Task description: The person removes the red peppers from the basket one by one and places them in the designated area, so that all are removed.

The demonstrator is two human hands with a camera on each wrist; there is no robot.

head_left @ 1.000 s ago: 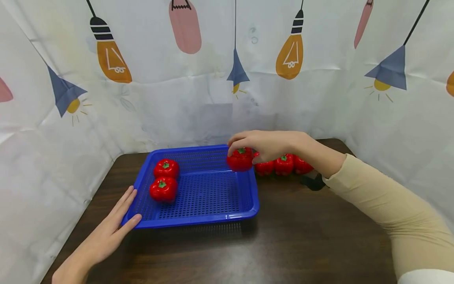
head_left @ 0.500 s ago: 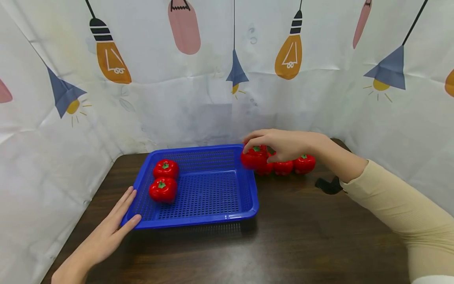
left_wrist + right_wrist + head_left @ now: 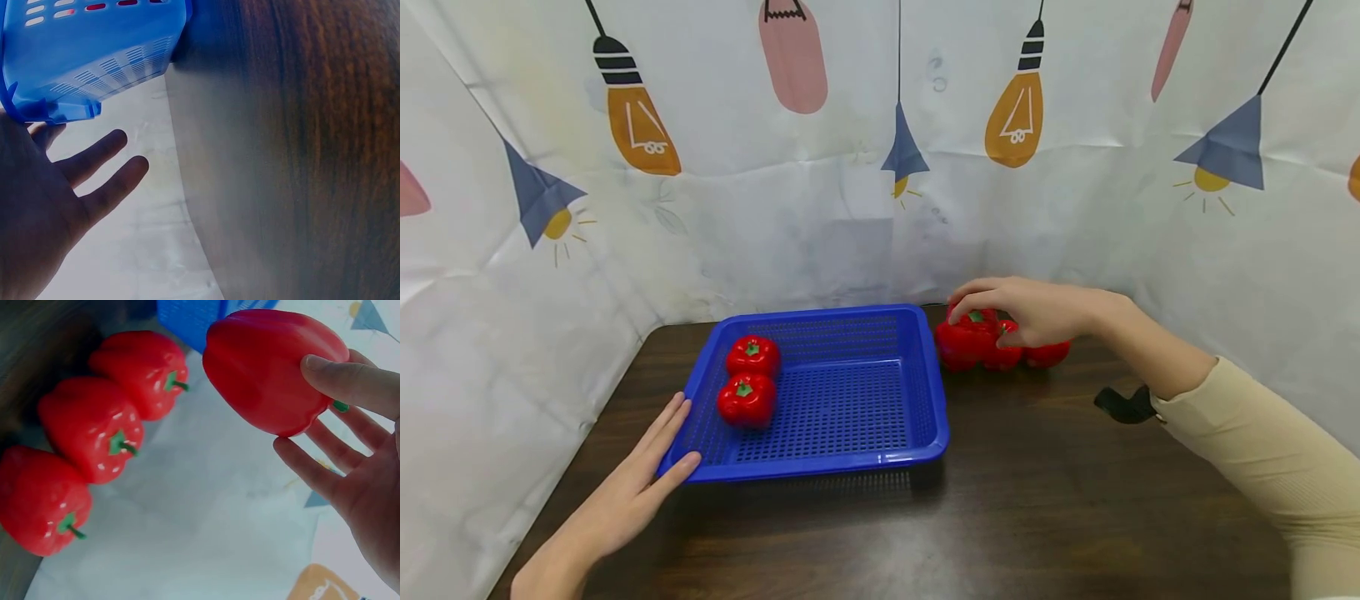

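Note:
My right hand pinches a red bell pepper by its top, just right of the basket. In the right wrist view this pepper hangs apart from three others, the thumb on its near side and fingers behind. Those three peppers stand in a row, stems up; from the head the held one partly hides them. My left hand rests with fairly straight fingers at the left rim of the blue basket. Two red peppers sit inside, at its left end.
The dark wooden table bears everything. Close behind and at both sides hangs a white curtain printed with lamps. A black strap shows under my right wrist.
My right hand has carried the pepper rightward, from over the basket's right end to above the row of peppers. The left hand and basket have stayed put.

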